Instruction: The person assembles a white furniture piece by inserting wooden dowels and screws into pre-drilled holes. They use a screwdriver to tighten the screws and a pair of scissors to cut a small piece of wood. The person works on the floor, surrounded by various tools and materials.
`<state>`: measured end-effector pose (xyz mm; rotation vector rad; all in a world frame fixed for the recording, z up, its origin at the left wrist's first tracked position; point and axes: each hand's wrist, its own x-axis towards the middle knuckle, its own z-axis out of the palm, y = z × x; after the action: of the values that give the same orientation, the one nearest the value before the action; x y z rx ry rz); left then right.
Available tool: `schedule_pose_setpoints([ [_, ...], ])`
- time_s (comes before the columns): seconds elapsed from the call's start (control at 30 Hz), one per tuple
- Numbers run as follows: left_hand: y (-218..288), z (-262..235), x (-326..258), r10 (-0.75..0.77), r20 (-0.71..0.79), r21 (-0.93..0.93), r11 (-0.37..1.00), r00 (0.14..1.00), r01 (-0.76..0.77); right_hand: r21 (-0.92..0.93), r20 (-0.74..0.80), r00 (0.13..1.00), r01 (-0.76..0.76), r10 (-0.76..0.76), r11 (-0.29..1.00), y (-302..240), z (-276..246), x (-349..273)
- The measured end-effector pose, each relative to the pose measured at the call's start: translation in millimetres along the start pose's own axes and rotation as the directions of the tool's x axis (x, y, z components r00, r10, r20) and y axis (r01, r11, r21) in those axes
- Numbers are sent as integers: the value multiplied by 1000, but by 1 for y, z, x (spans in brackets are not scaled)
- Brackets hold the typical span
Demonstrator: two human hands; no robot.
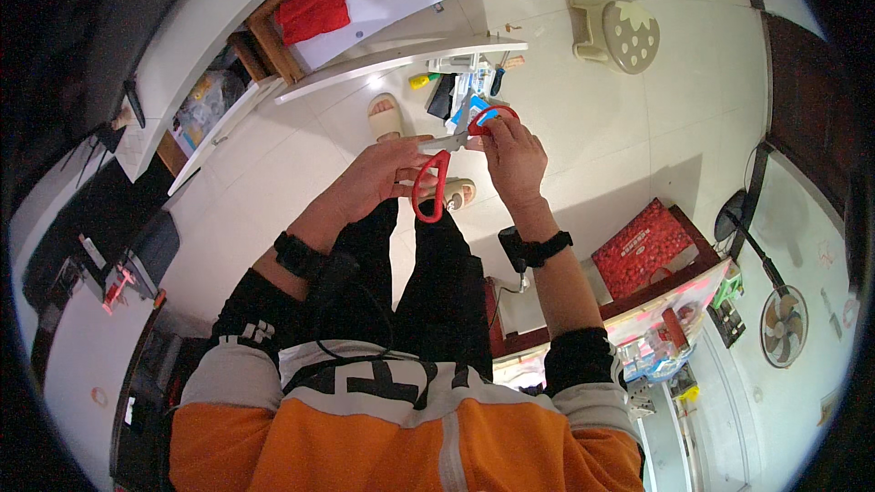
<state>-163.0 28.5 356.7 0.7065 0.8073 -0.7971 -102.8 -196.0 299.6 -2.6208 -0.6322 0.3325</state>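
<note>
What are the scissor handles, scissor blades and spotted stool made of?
Scissor handles: probably plastic, smooth, slightly glossy; thick, rounded loops, evenly red.
Scissor blades: likely steel, satin look; thin, flat, grey.
Spotted stool: seems moulded plastic, smooth; rounded edges, no visible grain, though painted wood can't be ruled out.

My remote view shows an orange, white and black jacket (pixel 365 433); beyond it, black wristbands (pixel 298 256), black trousers (pixel 445 296), beige slippers (pixel 386 121).

fisheye view worn at head height, peering steeply down, orange-and-white sweatshirt (pixel 365 446) close below, left hand (pixel 383 171) and right hand (pixel 518 164) a little farther out, tan slippers (pixel 387 120) and tiled floor (pixel 597 132) deepest, pale wall (pixel 800 232) bowing at the right rim
</note>
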Motion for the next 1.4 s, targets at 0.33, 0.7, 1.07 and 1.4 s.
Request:
schedule_pose_setpoints([
  [0.33, -27, 8, 34, 170, -36, 188, 969, 985, -160, 603, 481, 761, -648, 435, 465, -27, 5, -11],
  [0.7, -9, 47, 73, 478, 212, 515, 686, 852, -513, 744, 519, 738, -638, 431, 198, -33, -37, 24],
  [1.07, 35, -26, 210, 549, -150, 632, 693, 823, -347, -41, 535, 811, -256, 237, 966, 181, -38, 124],
  [1.4, 67, -67, 371, 501, -59, 894, 411, 863, -177, -205, 709, 702, 108, 71, 973, 328, 89, 220],
])
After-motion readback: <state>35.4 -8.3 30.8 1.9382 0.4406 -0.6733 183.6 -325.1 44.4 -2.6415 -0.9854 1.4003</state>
